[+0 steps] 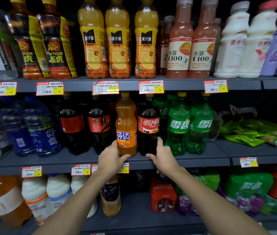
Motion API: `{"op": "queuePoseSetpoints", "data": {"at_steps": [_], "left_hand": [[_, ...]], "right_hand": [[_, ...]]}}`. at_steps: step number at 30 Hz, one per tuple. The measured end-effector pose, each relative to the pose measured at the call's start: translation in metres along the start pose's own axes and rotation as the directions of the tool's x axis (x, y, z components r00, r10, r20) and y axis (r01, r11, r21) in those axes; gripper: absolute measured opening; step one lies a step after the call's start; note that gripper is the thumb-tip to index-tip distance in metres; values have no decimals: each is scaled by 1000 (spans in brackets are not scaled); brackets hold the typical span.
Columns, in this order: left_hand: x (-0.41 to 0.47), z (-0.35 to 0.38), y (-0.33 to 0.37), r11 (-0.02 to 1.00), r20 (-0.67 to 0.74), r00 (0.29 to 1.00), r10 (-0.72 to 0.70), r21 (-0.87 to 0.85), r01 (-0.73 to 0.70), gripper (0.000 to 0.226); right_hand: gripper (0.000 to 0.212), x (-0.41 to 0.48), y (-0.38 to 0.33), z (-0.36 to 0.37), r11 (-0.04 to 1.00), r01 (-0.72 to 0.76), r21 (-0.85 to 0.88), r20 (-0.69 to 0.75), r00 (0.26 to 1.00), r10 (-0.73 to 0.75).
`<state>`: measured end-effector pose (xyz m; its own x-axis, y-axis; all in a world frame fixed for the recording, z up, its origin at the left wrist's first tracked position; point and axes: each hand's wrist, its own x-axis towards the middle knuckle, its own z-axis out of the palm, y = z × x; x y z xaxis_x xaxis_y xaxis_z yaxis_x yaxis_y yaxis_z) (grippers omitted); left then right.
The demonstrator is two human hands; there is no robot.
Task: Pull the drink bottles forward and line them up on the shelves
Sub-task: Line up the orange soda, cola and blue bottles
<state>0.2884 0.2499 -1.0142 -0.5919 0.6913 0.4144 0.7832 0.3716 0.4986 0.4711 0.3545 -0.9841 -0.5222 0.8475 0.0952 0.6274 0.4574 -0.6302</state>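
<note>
On the middle shelf (76, 161), near its front edge, an orange soda bottle (126, 126) is gripped at its base by the left hand (112, 159), the thumb curled across the front and the fingers wrapped behind. Just beside it, touching on the right, a cola bottle (148, 126) is held low by the right hand (162, 156), thumb laid in front of its foot and fingers raised along its right side. Both bottles are kept upright. Two darker cola bottles (85, 126) are set further back to the left, and two green bottles (189, 126) stand to the right. Price tags (151, 87) are fixed along the shelf edge above.
</note>
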Motion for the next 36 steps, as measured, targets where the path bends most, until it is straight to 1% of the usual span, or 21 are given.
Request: {"op": "queuePoseSetpoints", "data": {"at_steps": [10,14,20,26,33,36], "left_hand": [[1,2,-5,1000,-1,1000,16,15,-16,56],[0,1,-4,1000,-1,1000,13,26,-13,59],[-4,-3,2,999,8,1000,10,48,-10,63],[-5,-10,17,984,39,998,-59,171,51,68],[-4,-19,21,979,85,994,-72,195,54,69],[-5,-22,20,981,97,994,-58,190,39,70]], "right_hand": [[80,-7,0,-3,1000,25,-6,6,1000,-25],[80,-7,-1,-3,1000,23,-11,-1,1000,-23],[81,0,7,-3,993,104,-55,-12,994,-105],[76,5,13,-10,981,172,-89,-7,985,-174],[88,14,26,-7,956,245,-162,-28,967,-253],[92,16,27,-5,949,247,-197,-36,965,-258]]}}
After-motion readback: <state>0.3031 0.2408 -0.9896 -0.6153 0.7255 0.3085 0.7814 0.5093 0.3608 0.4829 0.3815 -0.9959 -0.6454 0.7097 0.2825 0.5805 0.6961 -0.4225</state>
